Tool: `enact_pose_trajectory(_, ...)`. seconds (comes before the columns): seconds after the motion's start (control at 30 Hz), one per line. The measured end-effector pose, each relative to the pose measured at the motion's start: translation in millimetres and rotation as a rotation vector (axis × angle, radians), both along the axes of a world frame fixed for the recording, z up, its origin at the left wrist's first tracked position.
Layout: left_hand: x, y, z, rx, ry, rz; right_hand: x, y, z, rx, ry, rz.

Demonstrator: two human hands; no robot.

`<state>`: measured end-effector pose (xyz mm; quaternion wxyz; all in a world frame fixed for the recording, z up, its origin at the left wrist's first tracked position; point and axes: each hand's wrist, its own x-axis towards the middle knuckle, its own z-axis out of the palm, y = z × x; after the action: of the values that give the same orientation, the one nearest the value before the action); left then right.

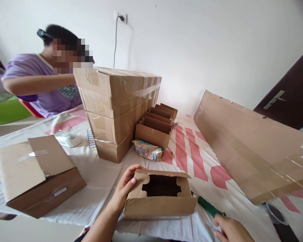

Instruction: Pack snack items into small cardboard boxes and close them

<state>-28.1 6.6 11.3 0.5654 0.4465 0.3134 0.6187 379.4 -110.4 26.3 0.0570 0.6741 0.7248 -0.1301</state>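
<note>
A small open cardboard box [161,205] sits at the near edge of the table, its top flaps partly folded in and its inside dark. My left hand [125,190] grips the box's left rear corner, fingers curled over the flap. My right hand [231,230] rests on the cloth at the lower right, fingers curled beside a green tool [209,206] that lies behind the box; whether it holds the tool is unclear. A printed packet [147,150] lies just beyond the box.
Three taped cartons are stacked [116,107] mid-table, with a row of small open boxes [158,126] beside them. A large flat carton [255,148] lies at the right, an open brown box [37,178] at the left. A person in a purple shirt [40,84] sits across.
</note>
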Motion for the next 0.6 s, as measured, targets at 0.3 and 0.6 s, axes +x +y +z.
enact_pose_trajectory(0.3, -2, -10, 2.7, 0.219, 0.024, 0.033, -59, 34, 52.6, 0.508, 0.515, 0.289)
enact_pose_trajectory(0.6, -18, -26, 10.9, 0.552, 0.585, -0.056, -114, 61, 92.1, 0.361, 0.516, 0.677)
